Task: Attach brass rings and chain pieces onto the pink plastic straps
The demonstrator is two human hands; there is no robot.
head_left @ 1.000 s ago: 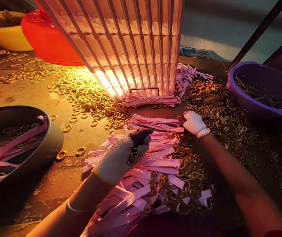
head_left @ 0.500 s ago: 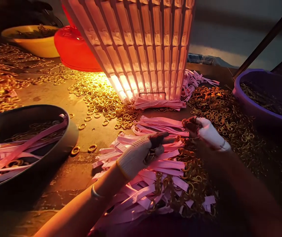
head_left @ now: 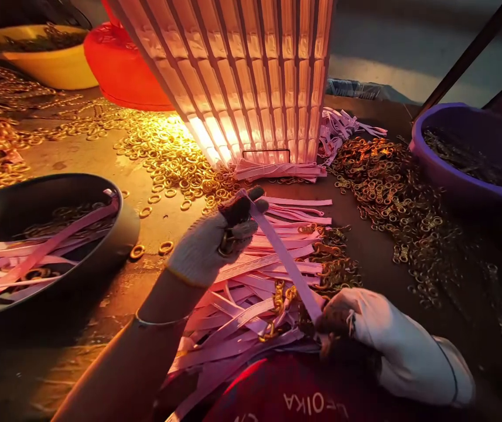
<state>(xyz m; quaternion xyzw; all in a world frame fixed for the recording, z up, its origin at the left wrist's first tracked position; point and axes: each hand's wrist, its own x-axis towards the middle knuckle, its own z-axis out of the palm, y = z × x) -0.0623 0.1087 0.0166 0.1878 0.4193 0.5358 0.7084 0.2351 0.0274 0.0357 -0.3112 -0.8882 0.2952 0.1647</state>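
A flat pink strap is stretched between my two gloved hands. The fingers of my left hand pinch its upper end, and a brass ring shows tucked in the curled lower fingers. Close to my body, my right hand is closed on the strap's lower end; its fingertips are dark and partly in shadow. Beneath and between the hands lies a heap of pink straps, many with brass swivel clips at their right ends.
Loose brass rings spread under a red lamp beside a ribbed, upright panel. A dark oval tub stands left, a yellow basin behind it. Brass clips lie piled near a purple basin at right.
My right hand has moved down toward my body, and a strap now spans between both hands. My left hand has shifted left and up.
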